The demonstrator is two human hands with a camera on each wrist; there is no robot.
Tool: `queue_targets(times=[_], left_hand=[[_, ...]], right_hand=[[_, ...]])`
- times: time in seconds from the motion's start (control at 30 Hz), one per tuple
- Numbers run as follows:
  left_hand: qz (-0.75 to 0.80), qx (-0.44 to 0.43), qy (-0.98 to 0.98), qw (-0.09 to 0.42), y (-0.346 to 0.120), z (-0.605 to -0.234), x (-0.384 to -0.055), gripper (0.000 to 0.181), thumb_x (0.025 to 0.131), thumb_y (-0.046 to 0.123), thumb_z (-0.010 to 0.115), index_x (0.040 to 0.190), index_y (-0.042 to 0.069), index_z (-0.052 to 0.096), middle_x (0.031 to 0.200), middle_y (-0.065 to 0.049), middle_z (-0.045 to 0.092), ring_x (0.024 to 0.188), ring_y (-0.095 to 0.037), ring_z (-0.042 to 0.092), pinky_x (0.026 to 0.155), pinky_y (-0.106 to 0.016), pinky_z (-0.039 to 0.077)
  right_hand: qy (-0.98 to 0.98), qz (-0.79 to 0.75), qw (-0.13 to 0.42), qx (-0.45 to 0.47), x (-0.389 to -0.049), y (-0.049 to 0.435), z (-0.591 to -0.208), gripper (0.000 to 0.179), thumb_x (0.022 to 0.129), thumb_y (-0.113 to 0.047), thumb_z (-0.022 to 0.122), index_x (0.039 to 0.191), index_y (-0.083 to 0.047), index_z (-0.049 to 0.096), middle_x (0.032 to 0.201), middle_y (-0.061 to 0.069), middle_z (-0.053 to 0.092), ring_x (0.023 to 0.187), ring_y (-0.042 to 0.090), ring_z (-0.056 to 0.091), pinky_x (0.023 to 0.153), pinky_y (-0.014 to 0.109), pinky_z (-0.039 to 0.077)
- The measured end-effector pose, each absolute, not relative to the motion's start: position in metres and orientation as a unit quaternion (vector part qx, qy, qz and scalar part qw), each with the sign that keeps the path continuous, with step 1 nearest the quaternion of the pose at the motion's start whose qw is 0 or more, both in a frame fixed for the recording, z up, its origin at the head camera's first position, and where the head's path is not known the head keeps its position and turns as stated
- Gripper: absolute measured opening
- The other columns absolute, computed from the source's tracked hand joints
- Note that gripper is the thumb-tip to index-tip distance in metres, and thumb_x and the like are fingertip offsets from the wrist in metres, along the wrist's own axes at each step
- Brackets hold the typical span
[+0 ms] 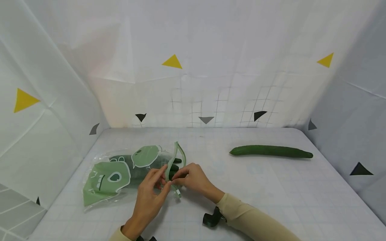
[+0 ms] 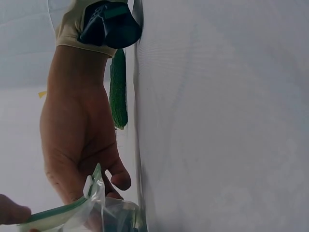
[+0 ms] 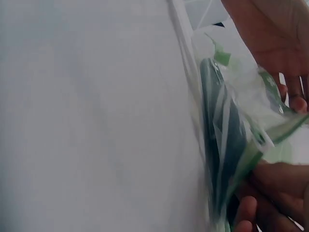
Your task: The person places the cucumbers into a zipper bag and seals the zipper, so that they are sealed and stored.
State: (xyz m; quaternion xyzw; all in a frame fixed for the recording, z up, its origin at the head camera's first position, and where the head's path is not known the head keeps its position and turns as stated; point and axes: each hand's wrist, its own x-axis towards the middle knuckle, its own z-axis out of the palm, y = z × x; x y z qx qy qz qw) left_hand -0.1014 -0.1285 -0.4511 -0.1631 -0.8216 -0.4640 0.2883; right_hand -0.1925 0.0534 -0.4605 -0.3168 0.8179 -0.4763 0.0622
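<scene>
Beige sleeves (image 1: 256,219) enter from 5 and 7 o'clock, a black wrist device (image 1: 212,218) on the right cuff. At the mouth of a clear bag (image 1: 108,180) printed with green cartoon figures, the left hand (image 1: 150,195) pinches the green rim (image 1: 170,167) between thumb and fingers; the right hand (image 1: 193,179) holds that rim with fingers narrowed at its tips. The bag lies toward 8 o'clock on the white surface (image 1: 265,194), at least 2 dark green cucumbers (image 1: 178,161) inside, ends at the opening. Another cucumber (image 1: 271,151) lies loose, at 3 o'clock from the mouth.
</scene>
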Motion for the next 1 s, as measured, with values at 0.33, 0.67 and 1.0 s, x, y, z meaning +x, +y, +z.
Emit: queue_targets(times=[0.33, 0.67, 1.0], left_hand=[[-0.465, -0.157, -0.824, 0.282, -0.128, -0.452, -0.100, 0.058, 0.084, -0.008, 0.082, 0.139, 0.000, 0.064, 0.101, 0.001, 0.058, 0.082, -0.009, 0.060, 0.064, -0.029, 0.054], [-0.468, -0.159, -0.822, 0.281, -0.128, -0.451, -0.101, 0.060, 0.084, -0.008, 0.082, 0.141, 0.001, 0.063, 0.102, 0.000, 0.058, 0.082, -0.010, 0.060, 0.065, -0.029, 0.054], [-0.472, -0.158, -0.821, 0.280, -0.128, -0.452, -0.102, 0.060, 0.084, -0.008, 0.083, 0.140, 0.001, 0.064, 0.102, 0.001, 0.058, 0.082, -0.010, 0.060, 0.065, -0.028, 0.055]], right_hand=[[0.811, -0.412, 0.022, -0.414, -0.198, 0.069, -0.454, 0.023, 0.091, 0.006, 0.067, 0.094, -0.011, 0.083, 0.093, -0.005, 0.076, 0.083, 0.006, 0.065, 0.066, 0.025, 0.053], [0.805, -0.434, 0.029, -0.402, -0.203, 0.101, -0.447, 0.019, 0.096, 0.001, 0.068, 0.099, -0.011, 0.082, 0.102, -0.007, 0.076, 0.092, 0.009, 0.067, 0.071, 0.032, 0.056], [0.871, -0.403, -0.045, -0.276, -0.227, 0.190, -0.426, 0.019, 0.097, -0.002, 0.069, 0.108, -0.013, 0.081, 0.110, -0.003, 0.075, 0.101, 0.019, 0.069, 0.081, 0.039, 0.058]])
